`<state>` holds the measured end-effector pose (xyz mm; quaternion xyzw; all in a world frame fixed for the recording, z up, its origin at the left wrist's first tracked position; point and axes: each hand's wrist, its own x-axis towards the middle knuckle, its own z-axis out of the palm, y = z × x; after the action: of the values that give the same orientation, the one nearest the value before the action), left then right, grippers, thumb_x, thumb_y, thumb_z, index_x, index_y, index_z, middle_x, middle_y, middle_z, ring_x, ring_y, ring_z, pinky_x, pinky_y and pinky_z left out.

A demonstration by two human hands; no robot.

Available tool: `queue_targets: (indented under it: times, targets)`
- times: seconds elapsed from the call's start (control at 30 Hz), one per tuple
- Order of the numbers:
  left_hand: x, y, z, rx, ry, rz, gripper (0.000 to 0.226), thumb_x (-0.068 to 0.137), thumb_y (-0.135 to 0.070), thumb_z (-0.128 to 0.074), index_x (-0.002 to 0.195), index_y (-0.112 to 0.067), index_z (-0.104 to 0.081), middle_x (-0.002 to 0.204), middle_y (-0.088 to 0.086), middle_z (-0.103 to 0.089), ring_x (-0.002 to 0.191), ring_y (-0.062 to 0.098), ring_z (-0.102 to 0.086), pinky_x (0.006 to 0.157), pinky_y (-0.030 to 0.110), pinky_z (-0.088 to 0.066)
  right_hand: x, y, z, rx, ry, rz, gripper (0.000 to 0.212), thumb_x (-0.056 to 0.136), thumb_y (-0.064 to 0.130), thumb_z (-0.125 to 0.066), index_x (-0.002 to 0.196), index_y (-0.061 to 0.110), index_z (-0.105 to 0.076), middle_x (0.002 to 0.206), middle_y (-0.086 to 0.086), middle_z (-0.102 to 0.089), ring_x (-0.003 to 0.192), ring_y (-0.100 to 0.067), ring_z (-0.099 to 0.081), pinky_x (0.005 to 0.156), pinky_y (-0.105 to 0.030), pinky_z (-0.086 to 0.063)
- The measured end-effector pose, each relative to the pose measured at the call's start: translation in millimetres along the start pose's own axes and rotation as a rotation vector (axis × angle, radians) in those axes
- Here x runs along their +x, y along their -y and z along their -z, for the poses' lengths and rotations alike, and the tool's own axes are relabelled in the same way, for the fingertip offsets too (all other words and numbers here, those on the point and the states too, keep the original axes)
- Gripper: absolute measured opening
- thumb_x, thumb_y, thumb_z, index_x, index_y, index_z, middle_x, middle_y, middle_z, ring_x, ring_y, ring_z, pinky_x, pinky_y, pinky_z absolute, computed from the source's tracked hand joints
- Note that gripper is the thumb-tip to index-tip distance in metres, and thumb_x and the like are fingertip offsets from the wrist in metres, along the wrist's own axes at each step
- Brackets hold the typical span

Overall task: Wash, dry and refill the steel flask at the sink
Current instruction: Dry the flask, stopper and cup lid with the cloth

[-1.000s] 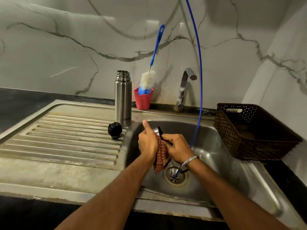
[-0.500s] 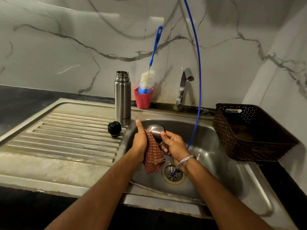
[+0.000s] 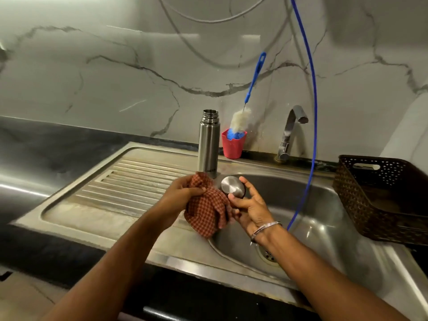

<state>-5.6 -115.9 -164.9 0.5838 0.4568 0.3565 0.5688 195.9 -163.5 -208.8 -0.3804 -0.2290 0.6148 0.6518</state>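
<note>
The steel flask (image 3: 208, 144) stands upright and uncapped on the drainboard at the basin's back left corner. My right hand (image 3: 251, 206) holds the flask's steel cup lid (image 3: 232, 186) between thumb and fingers, its flat top facing me. My left hand (image 3: 183, 195) grips a red checked cloth (image 3: 206, 213), bunched against the lid's left side and hanging down over the basin's edge. The black stopper seen earlier is hidden behind my left hand.
A red cup (image 3: 232, 145) holding a blue-handled bottle brush (image 3: 240, 117) stands behind the flask. The tap (image 3: 289, 133) rises at the back of the sink basin (image 3: 324, 205). A blue hose (image 3: 311, 112) hangs into the basin. A brown basket (image 3: 379, 198) sits right.
Both hands moved left and up toward the drainboard with the lid and cloth. The lid's flat top now faces me, and the cloth is bunched more in my left hand.
</note>
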Motion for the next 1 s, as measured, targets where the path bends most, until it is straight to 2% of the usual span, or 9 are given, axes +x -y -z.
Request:
queue_targets:
  times: [0.17,0.27,0.37,0.5,0.63,0.77,0.83,0.93,1.0]
  targets:
    - [-4,-9,37,0.120,-0.122,-0.043,0.029,0.090,0.001,-0.066,0.112,-0.016,-0.074,0.104,0.006,-0.078,0.102,0.026,-0.073,0.088,0.036,-0.058,-1,-34,-30,-0.281,0.081,-0.124,0.082,0.071,-0.031,-0.060,0.131,0.025,-0.059,0.123,-0.021,-0.060,0.069,-0.025,-0.066,0.046,-0.026,-0.051]
    - [-10,-20,53,0.258,-0.156,-0.086,0.029,0.086,0.006,-0.063,0.100,-0.016,-0.077,0.090,0.003,-0.080,0.086,0.018,-0.076,0.076,0.028,-0.061,0,-39,-44,-0.460,0.018,-0.098,0.075,0.067,-0.026,-0.069,0.118,0.029,-0.064,0.128,-0.018,-0.059,0.077,-0.029,-0.070,0.045,-0.026,-0.050]
    - [-13,-33,69,0.242,-0.220,-0.140,0.027,0.088,0.008,-0.060,0.096,-0.013,-0.074,0.085,0.002,-0.078,0.069,0.007,-0.075,0.059,0.018,-0.057,-2,-38,-54,-0.627,-0.010,-0.006,0.064,0.070,-0.011,-0.083,0.115,0.027,-0.061,0.117,-0.010,-0.064,0.058,-0.014,-0.063,0.041,-0.022,-0.045]
    - [-12,-45,78,0.219,-0.248,-0.171,0.027,0.089,0.010,-0.058,0.100,-0.011,-0.072,0.090,0.008,-0.076,0.074,0.014,-0.077,0.059,0.021,-0.058,1,-47,-51,-0.872,0.023,0.185,0.063,0.061,0.019,-0.097,0.119,0.024,-0.072,0.105,0.006,-0.074,0.095,-0.012,-0.070,0.082,-0.025,-0.059]
    - [-8,-50,72,0.178,-0.230,-0.184,0.027,0.086,0.010,-0.059,0.102,-0.007,-0.072,0.095,0.013,-0.078,0.086,0.030,-0.078,0.081,0.049,-0.064,3,-63,-51,-1.005,0.048,0.254,0.048,0.061,0.046,-0.094,0.104,0.029,-0.079,0.088,0.009,-0.078,0.087,-0.007,-0.072,0.078,-0.028,-0.060]
    - [-5,-55,57,0.212,-0.216,-0.205,0.028,0.086,0.002,-0.063,0.107,-0.014,-0.073,0.097,0.006,-0.078,0.089,0.026,-0.077,0.087,0.049,-0.062,9,-65,-48,-1.258,-0.053,0.244,0.101,0.038,0.079,-0.082,0.125,0.031,-0.067,0.114,0.005,-0.065,0.103,-0.015,-0.065,0.089,-0.032,-0.056]
    - [-4,-62,46,0.296,-0.228,-0.240,0.024,0.088,-0.004,-0.066,0.104,-0.022,-0.071,0.094,-0.001,-0.075,0.087,0.016,-0.073,0.081,0.038,-0.062,4,-52,-47,-1.298,-0.047,0.241,0.104,0.043,0.071,-0.084,0.135,0.030,-0.058,0.119,0.001,-0.058,0.104,-0.017,-0.062,0.087,-0.032,-0.055]
    - [0,-77,24,0.367,-0.210,-0.313,0.027,0.091,-0.006,-0.066,0.100,-0.032,-0.066,0.091,-0.009,-0.069,0.083,0.005,-0.066,0.070,0.024,-0.054,-6,-22,-43,-1.053,-0.003,0.350,0.065,0.064,0.031,-0.088,0.124,0.029,-0.062,0.107,-0.002,-0.057,0.083,-0.014,-0.057,0.070,-0.024,-0.052]
    - [7,-88,8,0.362,-0.140,-0.336,0.025,0.092,-0.007,-0.066,0.102,-0.030,-0.067,0.094,-0.007,-0.070,0.086,0.008,-0.067,0.072,0.025,-0.054,-12,1,-45,-0.841,0.078,0.374,0.082,0.061,0.035,-0.087,0.136,0.032,-0.055,0.117,0.000,-0.057,0.095,-0.015,-0.059,0.082,-0.030,-0.057]
